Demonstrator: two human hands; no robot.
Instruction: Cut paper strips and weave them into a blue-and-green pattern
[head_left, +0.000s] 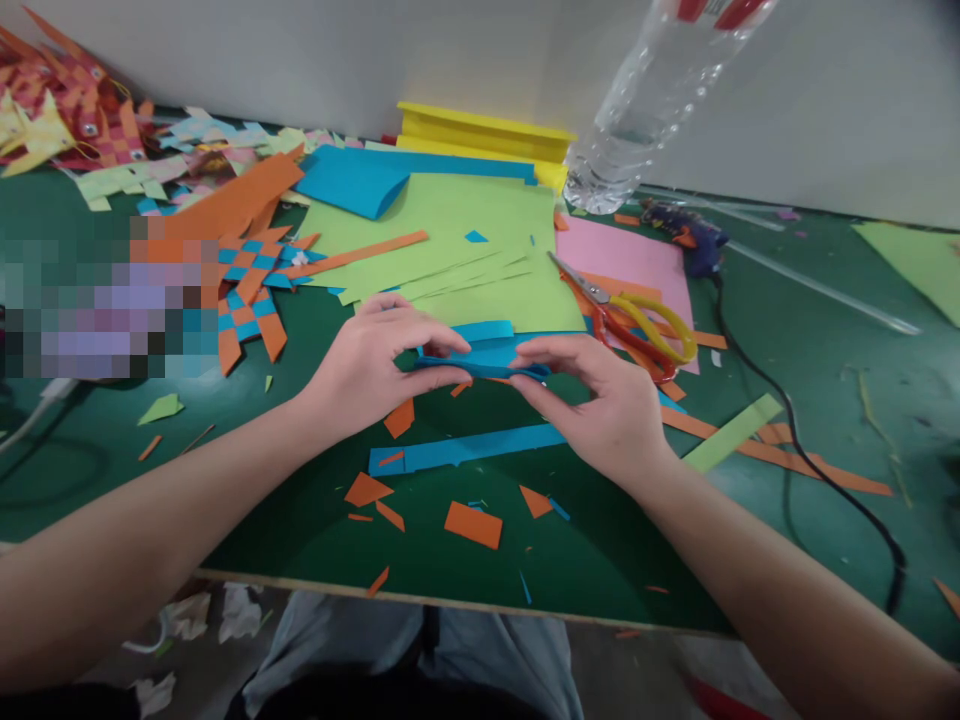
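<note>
A folded piece of blue paper (491,352) is held level above the table between both hands. My left hand (390,350) pinches its left end between thumb and fingers. At the other end, my right hand (592,395) pinches it the same way. Just below lies a flat blue paper strip (465,447), partly hidden by my right hand. Scissors (645,320) with yellow and orange handles rest beyond my right hand. Behind the hands is a stack of light green paper (465,270), and a woven orange and blue paper piece (251,285) lies to the left.
A clear plastic bottle (645,110) stands at the back wall. A glue gun (690,238) trails a black cord (780,400) down the right side. Orange scraps (474,525) litter the front near the table edge (450,597). Woven paper fish (75,110) are piled at the far left.
</note>
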